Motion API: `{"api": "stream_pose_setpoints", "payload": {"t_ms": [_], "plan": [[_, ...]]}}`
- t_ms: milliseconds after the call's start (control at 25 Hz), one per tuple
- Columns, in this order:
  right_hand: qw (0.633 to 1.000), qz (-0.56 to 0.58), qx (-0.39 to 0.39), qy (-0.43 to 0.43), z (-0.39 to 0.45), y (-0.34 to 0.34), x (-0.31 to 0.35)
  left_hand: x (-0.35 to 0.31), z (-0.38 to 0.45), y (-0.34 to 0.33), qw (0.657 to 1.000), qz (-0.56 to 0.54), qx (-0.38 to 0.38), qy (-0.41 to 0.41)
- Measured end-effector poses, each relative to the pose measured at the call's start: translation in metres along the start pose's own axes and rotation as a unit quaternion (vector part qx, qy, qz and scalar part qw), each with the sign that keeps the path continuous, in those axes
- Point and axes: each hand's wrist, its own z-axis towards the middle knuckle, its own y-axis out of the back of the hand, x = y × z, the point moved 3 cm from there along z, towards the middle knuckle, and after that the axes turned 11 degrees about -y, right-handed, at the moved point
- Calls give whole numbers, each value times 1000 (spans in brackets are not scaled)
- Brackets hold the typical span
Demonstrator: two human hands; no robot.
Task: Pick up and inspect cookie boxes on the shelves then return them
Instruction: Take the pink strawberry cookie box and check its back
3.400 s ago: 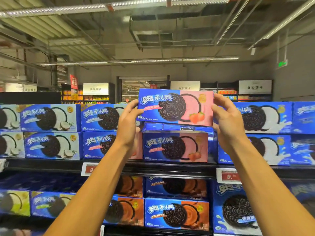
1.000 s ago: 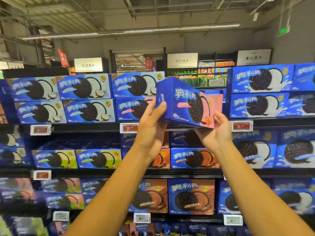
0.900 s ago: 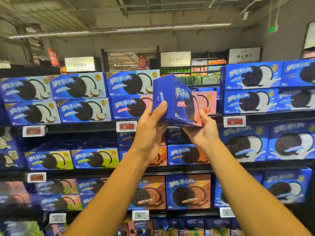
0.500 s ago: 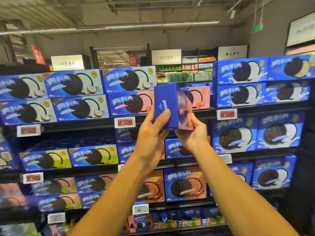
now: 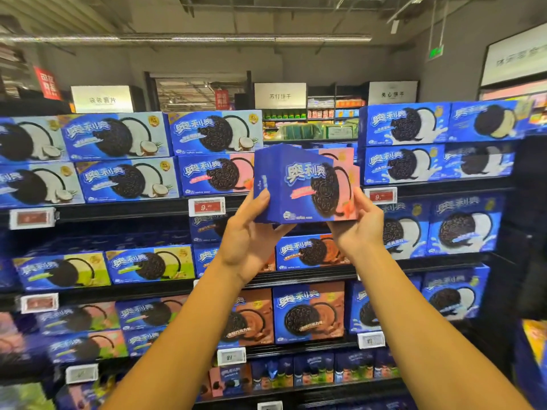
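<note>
Up front, left hand (image 5: 251, 244) and right hand (image 5: 359, 229) both grip the pink-and-blue cookie box (image 5: 305, 187) before the shelves (image 5: 118, 210).

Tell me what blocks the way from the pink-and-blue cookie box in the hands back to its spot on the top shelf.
Nothing visible does. The left hand and right hand hold the strawberry cookie box in open air before the top shelf. Another pink box shows just behind it; the gap itself is hidden by the held box.
</note>
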Motion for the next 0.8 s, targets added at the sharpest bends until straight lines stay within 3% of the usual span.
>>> {"api": "stream_pose_setpoints", "payload": {"t_ms": [160, 400, 640, 800], "plan": [[997, -24, 42, 66, -19, -5, 23, 15, 8, 15, 989, -144, -27, 0], [975, -141, 58, 165, -41, -4, 52, 46, 22, 20, 970, -228, -83, -28], [976, -131, 136, 104, -48, -6, 74, 61, 31, 10, 971, -213, -95, -42], [981, -126, 138, 58, -44, 1, 86, 55, 37, 9, 981, -121, -138, -68]]}}
